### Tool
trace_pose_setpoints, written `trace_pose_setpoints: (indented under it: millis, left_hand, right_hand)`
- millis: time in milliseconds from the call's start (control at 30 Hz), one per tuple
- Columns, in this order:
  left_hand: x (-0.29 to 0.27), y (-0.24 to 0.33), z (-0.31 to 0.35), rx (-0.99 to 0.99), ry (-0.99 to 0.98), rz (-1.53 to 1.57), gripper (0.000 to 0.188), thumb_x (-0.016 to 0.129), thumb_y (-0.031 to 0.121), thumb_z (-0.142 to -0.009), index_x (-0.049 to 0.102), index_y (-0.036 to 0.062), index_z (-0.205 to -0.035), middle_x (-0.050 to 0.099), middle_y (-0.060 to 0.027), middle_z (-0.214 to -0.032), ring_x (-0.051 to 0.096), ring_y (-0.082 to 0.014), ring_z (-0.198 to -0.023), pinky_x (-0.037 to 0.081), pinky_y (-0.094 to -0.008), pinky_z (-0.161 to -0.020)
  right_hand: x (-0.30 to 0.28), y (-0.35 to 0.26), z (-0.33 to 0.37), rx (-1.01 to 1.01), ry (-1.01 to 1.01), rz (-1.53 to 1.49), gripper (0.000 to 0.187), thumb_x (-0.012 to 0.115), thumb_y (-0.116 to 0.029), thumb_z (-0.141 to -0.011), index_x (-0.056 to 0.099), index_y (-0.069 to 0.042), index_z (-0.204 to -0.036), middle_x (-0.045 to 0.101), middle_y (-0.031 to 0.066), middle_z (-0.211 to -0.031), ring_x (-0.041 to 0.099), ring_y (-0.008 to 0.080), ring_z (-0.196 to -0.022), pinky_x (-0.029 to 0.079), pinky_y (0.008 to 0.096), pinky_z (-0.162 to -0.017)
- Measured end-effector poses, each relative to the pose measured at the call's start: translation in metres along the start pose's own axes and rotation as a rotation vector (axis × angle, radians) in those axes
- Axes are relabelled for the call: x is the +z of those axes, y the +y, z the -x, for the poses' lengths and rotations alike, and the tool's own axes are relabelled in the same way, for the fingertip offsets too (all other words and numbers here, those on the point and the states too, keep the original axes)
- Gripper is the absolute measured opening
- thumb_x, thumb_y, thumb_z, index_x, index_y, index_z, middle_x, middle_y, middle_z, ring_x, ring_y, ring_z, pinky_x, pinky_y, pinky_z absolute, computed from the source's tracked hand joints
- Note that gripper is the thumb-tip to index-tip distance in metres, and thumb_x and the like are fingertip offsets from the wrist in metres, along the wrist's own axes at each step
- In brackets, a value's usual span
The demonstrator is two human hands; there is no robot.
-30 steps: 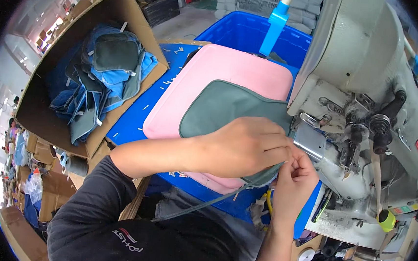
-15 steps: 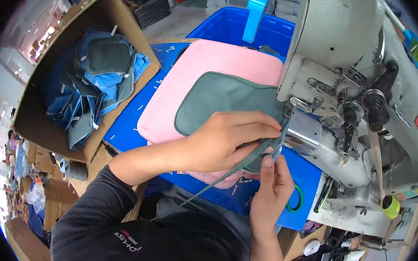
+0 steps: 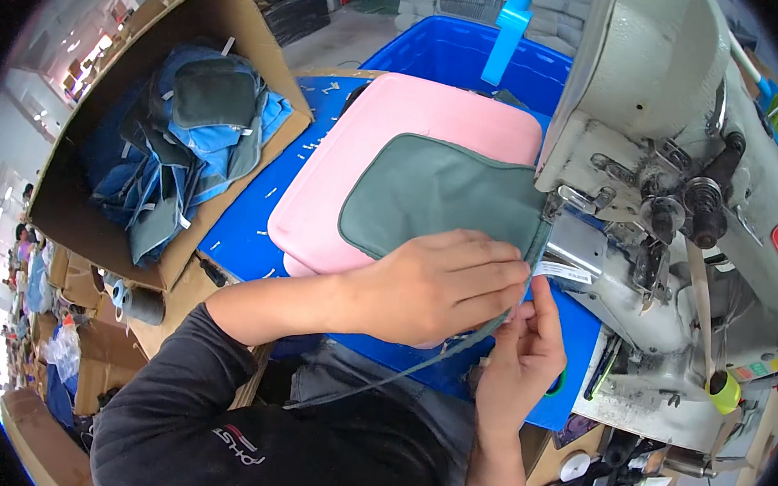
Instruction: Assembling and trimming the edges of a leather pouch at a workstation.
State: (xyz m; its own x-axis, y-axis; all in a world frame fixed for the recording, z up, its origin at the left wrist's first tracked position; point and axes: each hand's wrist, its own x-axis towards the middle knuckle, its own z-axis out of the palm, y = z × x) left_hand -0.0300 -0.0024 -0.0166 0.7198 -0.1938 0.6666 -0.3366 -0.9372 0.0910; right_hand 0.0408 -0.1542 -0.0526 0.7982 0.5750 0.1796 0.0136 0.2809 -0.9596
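Observation:
A grey-green fabric panel (image 3: 443,197) with rounded corners lies on pink padded pieces (image 3: 321,183), its right edge reaching the metal guide of the sewing machine (image 3: 634,153). My left hand (image 3: 445,289) covers the panel's near part, its fingertips gripping the bound edge. From there a narrow grey-green binding strip (image 3: 416,366) trails down to my lap. Just right of and below those fingertips, my right hand (image 3: 526,363) is closed, thumb and fingers pinched at the same edge; exactly what they pinch is partly hidden. A white label (image 3: 565,272) sticks out beside the edge, above my right fingers.
At the left a cardboard box (image 3: 182,254) holds blue and grey-green sewn pieces (image 3: 208,105). Thread scraps litter the blue tabletop (image 3: 248,232). Behind stands a blue bin (image 3: 431,54), with a light-blue holder (image 3: 507,47) hanging before it. A thread cone (image 3: 142,306) sits by the box.
The hands have shifted slightly right, and the left hand now lies flatter over the panel's edge. The white label has come into sight beside the machine's guide.

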Motion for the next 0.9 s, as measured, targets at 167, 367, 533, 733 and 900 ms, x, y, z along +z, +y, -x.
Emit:
trace_pose_setpoints:
  millis: [167, 367, 533, 733, 900]
  left_hand:
    - [0.001, 0.004, -0.002, 0.043, -0.003, 0.007, 0.037, 0.07, 0.012, -0.072, 0.065, -0.0028, -0.106, 0.064, -0.0164, -0.118, 0.064, -0.0323, -0.107, 0.055, -0.0423, -0.088]
    - [0.003, 0.006, -0.008, 0.032, 0.021, -0.042, 0.032, 0.069, 0.012, -0.075, 0.066, -0.0001, -0.104, 0.067, -0.013, -0.112, 0.066, -0.0284, -0.102, 0.056, -0.0402, -0.086]
    - [0.005, 0.001, -0.015, -0.018, -0.022, -0.019, 0.026, 0.068, 0.013, -0.077, 0.067, 0.002, -0.1, 0.067, -0.0106, -0.111, 0.066, -0.0269, -0.099, 0.056, -0.0388, -0.085]
    - [0.005, -0.005, -0.018, -0.018, -0.045, -0.042, 0.025, 0.068, 0.013, -0.076, 0.066, 0.0022, -0.099, 0.067, -0.0105, -0.111, 0.066, -0.0265, -0.098, 0.055, -0.0384, -0.084]
    - [0.005, -0.009, -0.018, -0.011, -0.057, -0.072, 0.027, 0.069, 0.012, -0.074, 0.066, 0.002, -0.099, 0.067, -0.0112, -0.111, 0.066, -0.0272, -0.098, 0.055, -0.0384, -0.085]
  right_hand:
    - [0.001, 0.002, 0.002, -0.031, 0.015, -0.051, 0.041, 0.051, 0.005, -0.098, 0.048, 0.006, -0.139, 0.062, 0.0031, -0.1, 0.056, 0.0056, -0.084, 0.047, 0.0193, -0.079]
    - [0.003, -0.001, -0.003, 0.03, 0.082, -0.033, 0.046, 0.05, 0.011, -0.095, 0.047, 0.006, -0.14, 0.059, 0.0009, -0.095, 0.054, 0.0041, -0.083, 0.044, 0.0163, -0.075]
    - [-0.002, 0.007, -0.019, 0.014, 0.044, -0.097, 0.044, 0.051, 0.009, -0.095, 0.048, 0.005, -0.139, 0.059, -0.0015, -0.093, 0.051, 0.0021, -0.08, 0.042, 0.0152, -0.071]
    - [0.0, 0.008, -0.027, -0.02, 0.041, -0.03, 0.045, 0.052, 0.008, -0.095, 0.049, 0.004, -0.139, 0.058, -0.0031, -0.089, 0.049, 0.0008, -0.073, 0.039, 0.0144, -0.066]
    - [0.007, 0.002, -0.031, -0.073, 0.055, 0.006, 0.042, 0.053, 0.01, -0.094, 0.051, 0.004, -0.135, 0.06, -0.0016, -0.088, 0.052, 0.001, -0.075, 0.04, 0.0143, -0.066]
